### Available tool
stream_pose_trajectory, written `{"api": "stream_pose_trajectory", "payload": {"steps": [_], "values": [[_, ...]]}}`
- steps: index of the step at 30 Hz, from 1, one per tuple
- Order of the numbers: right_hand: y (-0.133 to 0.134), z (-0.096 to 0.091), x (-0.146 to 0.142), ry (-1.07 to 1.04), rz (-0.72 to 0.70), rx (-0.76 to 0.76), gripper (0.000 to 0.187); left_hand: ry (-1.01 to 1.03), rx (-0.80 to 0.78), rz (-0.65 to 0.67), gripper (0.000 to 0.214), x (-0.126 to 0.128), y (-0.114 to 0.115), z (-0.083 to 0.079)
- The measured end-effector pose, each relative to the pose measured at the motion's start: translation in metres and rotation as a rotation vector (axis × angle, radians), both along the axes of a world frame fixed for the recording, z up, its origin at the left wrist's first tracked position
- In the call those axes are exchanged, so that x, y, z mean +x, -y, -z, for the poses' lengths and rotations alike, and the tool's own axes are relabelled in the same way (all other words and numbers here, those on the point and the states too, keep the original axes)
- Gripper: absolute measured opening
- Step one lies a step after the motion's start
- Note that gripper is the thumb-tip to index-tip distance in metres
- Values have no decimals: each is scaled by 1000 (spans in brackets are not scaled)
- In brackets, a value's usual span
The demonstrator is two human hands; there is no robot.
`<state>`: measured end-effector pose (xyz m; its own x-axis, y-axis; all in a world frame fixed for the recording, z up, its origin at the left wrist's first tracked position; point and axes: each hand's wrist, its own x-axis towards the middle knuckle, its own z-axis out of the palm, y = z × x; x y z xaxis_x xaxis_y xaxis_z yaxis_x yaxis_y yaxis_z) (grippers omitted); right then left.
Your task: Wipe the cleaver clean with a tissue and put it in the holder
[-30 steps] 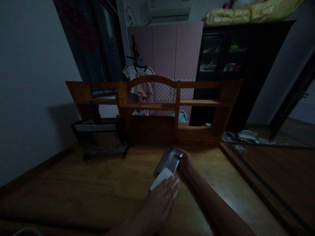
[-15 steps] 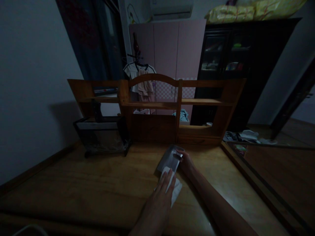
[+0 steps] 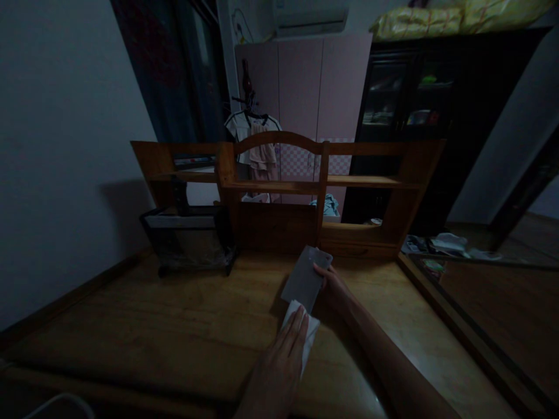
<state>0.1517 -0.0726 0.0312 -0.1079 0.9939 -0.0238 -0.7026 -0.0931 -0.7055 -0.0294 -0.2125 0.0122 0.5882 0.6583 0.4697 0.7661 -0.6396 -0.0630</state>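
Observation:
My right hand (image 3: pixel 332 283) grips a flat grey rectangular case (image 3: pixel 305 278) by its right edge, with the thumb on its upper face. The case looks like a tablet case, has rounded corners and a small dark mark near the top right one, and is held tilted over the wooden tabletop (image 3: pixel 209 331). At the lower end of the case, my left hand (image 3: pixel 286 349) holds a folded white tissue (image 3: pixel 311 334) under its nearly straight fingers. The tissue meets the case's lower edge. What lies under the left palm is hidden.
A wooden shelf unit (image 3: pixel 279 187) runs along the back of the tabletop. At its left end stands a black-framed heater-like appliance (image 3: pixel 192 241). A raised wooden edge (image 3: pixel 458 320) borders the right side. A pale cable (image 3: pixel 65 398) curves at the bottom left.
The case has turned so that its flat grey face shows more fully. My left hand and the tissue have slid slightly down toward me. The whole view has shifted a little.

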Motion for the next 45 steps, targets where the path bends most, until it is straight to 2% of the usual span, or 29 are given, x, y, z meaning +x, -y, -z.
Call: {"api": "stream_pose_trajectory", "payload": {"steps": [3,5,10,14,18,24,32,38,45], "values": [[9,-9,0,64,-40,54,46,-4,-40,45,73,-11,11,-2],[11,-11,0,69,-63,34,46,-6,-25,66,69,-17,18,-3],[6,-2,2,84,-84,-135,25,-31,86,149,61,-29,27,-4],[3,1,3,48,-40,-134,24,-26,125,196,58,-34,27,-4],[1,3,3,33,3,-115,24,-8,124,162,58,-37,26,-1],[-5,11,3,16,118,-124,22,-24,86,12,64,-42,15,5],[-13,21,4,27,94,-171,22,93,-17,-66,63,-22,-6,10],[-13,19,5,25,70,-180,16,66,3,-86,67,-5,-16,11],[-17,24,5,4,39,-200,14,110,67,-202,48,21,-18,6]]}}
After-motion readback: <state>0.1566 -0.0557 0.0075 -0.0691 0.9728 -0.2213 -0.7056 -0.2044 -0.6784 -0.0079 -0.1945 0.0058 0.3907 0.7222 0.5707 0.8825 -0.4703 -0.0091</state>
